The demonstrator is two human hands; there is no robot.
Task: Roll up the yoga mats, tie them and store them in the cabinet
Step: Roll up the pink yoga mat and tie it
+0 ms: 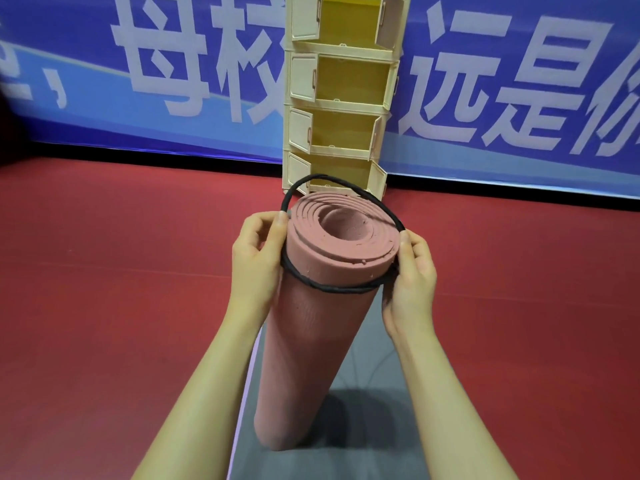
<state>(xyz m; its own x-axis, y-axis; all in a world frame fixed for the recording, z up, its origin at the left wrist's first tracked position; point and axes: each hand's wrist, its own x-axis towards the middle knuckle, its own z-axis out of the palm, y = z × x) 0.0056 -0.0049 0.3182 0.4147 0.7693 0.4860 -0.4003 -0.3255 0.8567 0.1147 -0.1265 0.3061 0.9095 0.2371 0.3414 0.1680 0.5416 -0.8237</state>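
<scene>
A rolled pink yoga mat [304,341] stands on end on a flat grey mat [367,427], its spiral top facing me. A black elastic cord [332,289] loops around the roll near its top; one strand crosses the front, another arcs over the far rim. My left hand [258,261] pinches the cord at the roll's left side. My right hand [410,275] pinches it at the right side. Beyond the roll stands a cream cabinet [341,98] with several stacked compartments, their doors swung wide.
Red sports flooring [104,271] spreads on both sides. A blue banner with large white characters [173,64] lines the wall behind the cabinet. The grey mat runs from the roll's base toward me.
</scene>
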